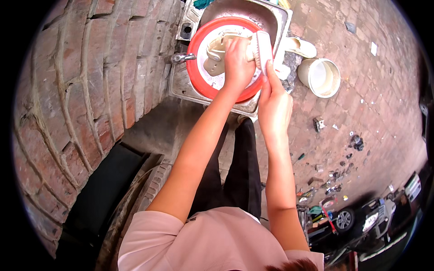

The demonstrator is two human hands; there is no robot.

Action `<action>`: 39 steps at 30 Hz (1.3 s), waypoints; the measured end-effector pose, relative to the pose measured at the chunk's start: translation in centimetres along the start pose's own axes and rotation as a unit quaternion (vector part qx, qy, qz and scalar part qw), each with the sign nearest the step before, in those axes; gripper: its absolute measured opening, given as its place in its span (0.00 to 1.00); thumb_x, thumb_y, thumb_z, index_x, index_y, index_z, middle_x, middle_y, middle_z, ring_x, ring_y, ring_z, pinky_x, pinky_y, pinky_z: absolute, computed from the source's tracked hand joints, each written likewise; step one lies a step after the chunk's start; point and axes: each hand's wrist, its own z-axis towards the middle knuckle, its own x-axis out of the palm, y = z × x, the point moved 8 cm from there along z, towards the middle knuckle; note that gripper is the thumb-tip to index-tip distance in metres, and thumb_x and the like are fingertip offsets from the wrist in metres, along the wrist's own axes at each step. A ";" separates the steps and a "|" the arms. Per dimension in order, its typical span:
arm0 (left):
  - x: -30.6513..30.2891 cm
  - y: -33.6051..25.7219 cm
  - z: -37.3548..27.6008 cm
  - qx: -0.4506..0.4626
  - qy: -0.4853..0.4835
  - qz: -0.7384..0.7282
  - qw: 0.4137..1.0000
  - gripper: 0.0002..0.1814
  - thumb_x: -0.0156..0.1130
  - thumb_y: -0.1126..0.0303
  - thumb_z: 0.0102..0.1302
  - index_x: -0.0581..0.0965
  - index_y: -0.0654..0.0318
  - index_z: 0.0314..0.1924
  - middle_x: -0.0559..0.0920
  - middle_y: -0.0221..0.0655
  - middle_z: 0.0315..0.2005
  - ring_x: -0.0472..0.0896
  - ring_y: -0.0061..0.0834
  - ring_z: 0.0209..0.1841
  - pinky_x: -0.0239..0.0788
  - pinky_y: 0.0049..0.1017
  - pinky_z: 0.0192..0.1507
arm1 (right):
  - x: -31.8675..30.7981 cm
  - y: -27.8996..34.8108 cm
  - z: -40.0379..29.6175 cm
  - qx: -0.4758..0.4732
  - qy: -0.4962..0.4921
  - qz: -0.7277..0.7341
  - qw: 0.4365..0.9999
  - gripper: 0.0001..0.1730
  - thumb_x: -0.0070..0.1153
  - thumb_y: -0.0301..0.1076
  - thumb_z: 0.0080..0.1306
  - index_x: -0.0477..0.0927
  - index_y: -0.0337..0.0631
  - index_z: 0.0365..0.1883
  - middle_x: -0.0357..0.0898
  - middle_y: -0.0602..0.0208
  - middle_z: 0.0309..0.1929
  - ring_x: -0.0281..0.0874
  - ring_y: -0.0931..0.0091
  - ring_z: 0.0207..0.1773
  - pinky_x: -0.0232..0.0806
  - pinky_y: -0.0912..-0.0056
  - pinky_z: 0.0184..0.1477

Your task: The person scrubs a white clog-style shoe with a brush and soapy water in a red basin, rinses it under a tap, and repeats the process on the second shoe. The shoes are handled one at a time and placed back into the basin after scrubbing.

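A red basin (199, 84) with a pale inside sits in the metal sink (190, 94). A beige clog (214, 66) with holes and a heel strap lies inside it. My left hand (239, 62) is over the basin, closed around a pale shoe (251, 52) that it mostly covers. Whether this is part of the same clog I cannot tell. My right hand (275, 101) holds a white scrub brush (263, 50) at its near end. The brush stands on edge, bristles facing left against the pale shoe.
A metal tap (183, 57) juts from the left beside the brick wall (115, 61). Right of the sink are a white shoe (301, 47) and a pale bucket (320, 78). Scattered debris (334, 179) lies on the brick floor; a dark car (359, 220) stands at lower right.
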 end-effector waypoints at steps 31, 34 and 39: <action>-6.1 9.1 -5.1 -0.161 -0.037 -0.077 0.983 0.24 0.76 0.78 0.46 0.76 0.65 0.44 0.80 0.41 0.43 0.77 0.43 0.49 0.69 0.38 0.53 | 23.8 -21.4 4.2 0.378 0.188 0.414 0.806 0.21 0.41 0.32 0.75 0.64 0.45 0.66 0.79 0.57 0.39 0.73 0.73 0.25 0.69 0.70 0.26; -5.9 9.2 -5.9 -0.162 -0.029 -0.043 0.985 0.24 0.75 0.78 0.50 0.76 0.67 0.48 0.80 0.38 0.45 0.79 0.33 0.48 0.71 0.32 0.51 | 25.7 -21.5 4.8 0.251 0.169 0.088 0.949 0.26 0.44 0.31 0.73 0.64 0.42 0.69 0.80 0.49 0.46 0.76 0.63 0.41 0.70 0.64 0.42; -4.4 9.0 -6.1 -0.175 -0.058 -0.040 0.982 0.25 0.75 0.79 0.47 0.76 0.64 0.47 0.79 0.41 0.42 0.78 0.43 0.48 0.71 0.38 0.51 | 23.5 -20.7 3.2 0.239 0.067 0.189 0.950 0.24 0.47 0.29 0.73 0.72 0.35 0.66 0.82 0.45 0.53 0.81 0.59 0.56 0.71 0.61 0.54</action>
